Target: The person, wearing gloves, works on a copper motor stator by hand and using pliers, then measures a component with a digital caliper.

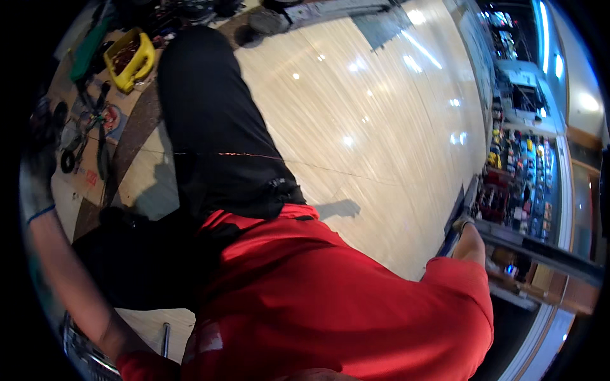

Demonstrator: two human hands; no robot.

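Note:
My left hand (38,178), in a greyish glove with a blue cuff, is at the far left beside a board (89,181) of tools and parts; its fingers are dark and blurred. My right hand (462,223) is at the right, by a dark rail (537,246); what its fingers hold, if anything, is too small to tell. A thin reddish wire (238,154) crosses my black-clad leg (213,101) and stretches over the pale floor (368,114). I cannot tell whether either hand touches it.
A yellow tub (130,57) with reddish-brown contents and a green object (89,44) lie among cluttered tools at the upper left. A grey metal strip (337,13) lies at the top. Shelves of small goods (521,178) stand at the right. A metal tube (165,336) is at the lower left.

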